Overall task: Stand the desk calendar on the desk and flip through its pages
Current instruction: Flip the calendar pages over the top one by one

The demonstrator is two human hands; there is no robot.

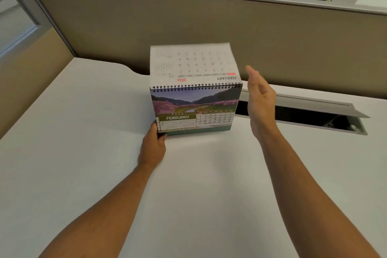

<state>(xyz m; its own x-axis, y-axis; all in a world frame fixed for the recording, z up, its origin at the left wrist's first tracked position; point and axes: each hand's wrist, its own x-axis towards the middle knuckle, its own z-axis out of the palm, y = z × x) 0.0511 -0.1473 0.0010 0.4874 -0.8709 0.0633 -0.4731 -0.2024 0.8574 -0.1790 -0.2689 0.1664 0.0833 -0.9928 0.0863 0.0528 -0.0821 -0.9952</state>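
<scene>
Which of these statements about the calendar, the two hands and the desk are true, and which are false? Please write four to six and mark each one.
1. The desk calendar stands upright on the desk. True.
2. The page facing the person shows March. False: it shows February, with a landscape photo above.
3. The left hand holds the calendar at its lower left corner. True.
4. The right hand is gripping a page. False: it is open, beside the calendar's right edge, holding nothing.
5. A flipped page sticks up behind the spiral binding, its print upside down. True.
6. The cable hatch in the desk is closed. False: its lid is raised.
</scene>
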